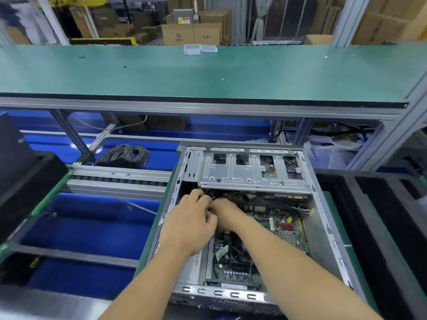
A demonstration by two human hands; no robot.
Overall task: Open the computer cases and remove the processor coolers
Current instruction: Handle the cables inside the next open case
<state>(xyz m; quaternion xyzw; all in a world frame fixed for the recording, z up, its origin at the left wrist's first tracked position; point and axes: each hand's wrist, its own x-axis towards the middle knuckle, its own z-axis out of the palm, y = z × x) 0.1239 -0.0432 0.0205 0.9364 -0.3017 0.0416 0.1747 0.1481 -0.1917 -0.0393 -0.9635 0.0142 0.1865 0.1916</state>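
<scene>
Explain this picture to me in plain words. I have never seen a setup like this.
This is one picture from a camera worn on a person's head, looking down at their own bare arms. No robot is involved. An open computer case lies on the workbench, its green circuit board showing. The black processor cooler still sits on the board, partly under the right forearm. The left hand and right hand meet near thin cables deep inside; what they grip is hidden. A coil of wire lies behind.

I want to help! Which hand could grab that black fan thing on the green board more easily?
Probably the right hand: its forearm already lies across the cooler. The left hand sits nearer the case left wall. Both are busy with cables now.
</scene>
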